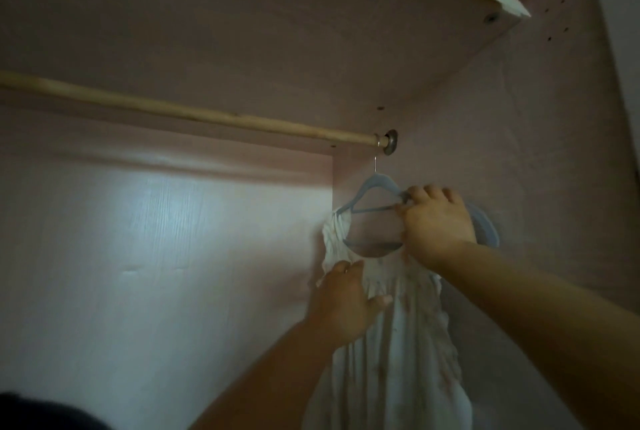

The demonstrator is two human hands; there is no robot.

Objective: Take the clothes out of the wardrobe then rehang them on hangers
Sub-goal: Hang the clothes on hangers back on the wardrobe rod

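The white dress (398,360) hangs at the 3 o'clock end of the wooden rod (207,116) on a pale blue hanger (376,180), with one strap over the hanger's 9 o'clock arm. The right grip (434,221) is curled round the hanger's 3 o'clock tip. The left grip (346,298) lies on the bodice at 7 o'clock from it, and I cannot tell whether it pinches cloth. The rod shows no other clothes, so I judge this dress is either being unhooked or having its last strap seated.
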